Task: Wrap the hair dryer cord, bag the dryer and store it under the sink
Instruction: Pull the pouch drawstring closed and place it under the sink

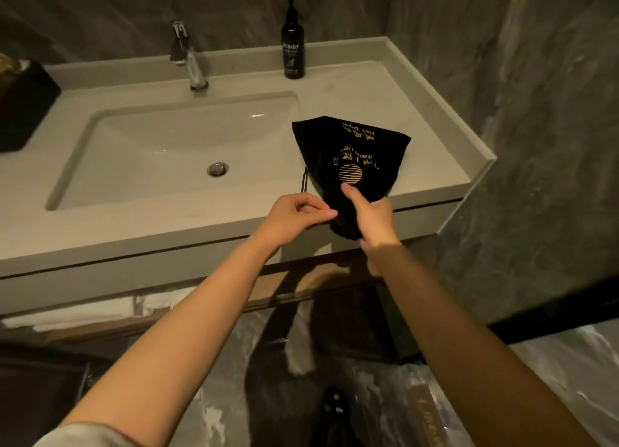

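Your left hand (298, 214) pinched the gathered mouth of the black drawstring hair-dryer bag (351, 158) at the counter's (167, 232) front edge, your right hand (371, 215) clenched around its neck, thumb on the gold logo; beyond lay the sink basin (160, 145), faucet (191, 61) and hand-wash bottle (293, 38)

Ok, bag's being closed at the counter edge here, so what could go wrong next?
The black bag has its gathered neck hanging past the counter front edge, so it may slide off if the right hand lets go. The left hand pinches only the drawstring, which could slip and leave the neck loose.
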The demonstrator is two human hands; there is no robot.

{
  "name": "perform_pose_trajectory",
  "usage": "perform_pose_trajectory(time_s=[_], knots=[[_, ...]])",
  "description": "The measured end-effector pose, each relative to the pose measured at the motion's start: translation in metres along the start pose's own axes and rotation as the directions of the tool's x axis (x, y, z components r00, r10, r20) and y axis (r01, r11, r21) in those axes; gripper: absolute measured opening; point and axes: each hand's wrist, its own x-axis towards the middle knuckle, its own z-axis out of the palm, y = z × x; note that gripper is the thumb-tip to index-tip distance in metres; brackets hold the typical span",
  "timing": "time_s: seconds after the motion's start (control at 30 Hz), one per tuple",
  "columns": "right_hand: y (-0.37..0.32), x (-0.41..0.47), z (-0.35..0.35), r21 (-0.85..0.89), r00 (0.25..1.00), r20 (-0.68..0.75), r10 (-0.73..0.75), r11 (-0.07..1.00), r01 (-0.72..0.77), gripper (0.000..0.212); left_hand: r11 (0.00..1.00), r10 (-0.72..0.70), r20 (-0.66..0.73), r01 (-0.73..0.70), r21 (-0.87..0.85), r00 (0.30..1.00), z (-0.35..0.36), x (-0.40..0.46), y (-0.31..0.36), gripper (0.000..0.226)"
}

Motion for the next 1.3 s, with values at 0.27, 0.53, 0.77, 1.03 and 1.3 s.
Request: perform_pose_trajectory(time_s=[0.27, 0.53, 0.77, 1.03, 1.3], knots=[[0.049, -0.109, 0.014, -0.026, 0.992, -0.100, -0.082, 0.996, 0.080, 0.043, 0.999, 0.024, 0.133, -0.029, 0.036, 0.991, -0.022, -0.094, -0.042, 0.011], [0.095, -0.188, 0.013, 0.105, 0.996, -0.093, 0.020, 0.994, -0.011, 0.041, 0.989, -0.101, 0.182, 0.119, -0.092, 0.978, -0.019, -0.160, -0.085, 0.016], [0.127, -0.210, 0.001, 0.104, 0.989, -0.104, 0.104, 0.990, -0.093, 0.034, 0.792, -0.386, 0.159, 0.414, -0.449, 0.909, 0.006, -0.182, -0.134, 0.023], [0.155, -0.206, -0.015, 0.048, 0.975, -0.099, 0.200, 0.979, -0.196, 0.045, 0.992, -0.102, -0.288, 0.117, 0.038, 0.952, -0.001, -0.160, -0.142, 0.014], [0.171, -0.193, -0.021, -0.028, 0.975, -0.101, 0.197, 0.979, -0.201, 0.041, 0.742, 0.477, -0.375, -0.136, 0.656, 0.795, -0.039, -0.115, -0.123, 0.045]])
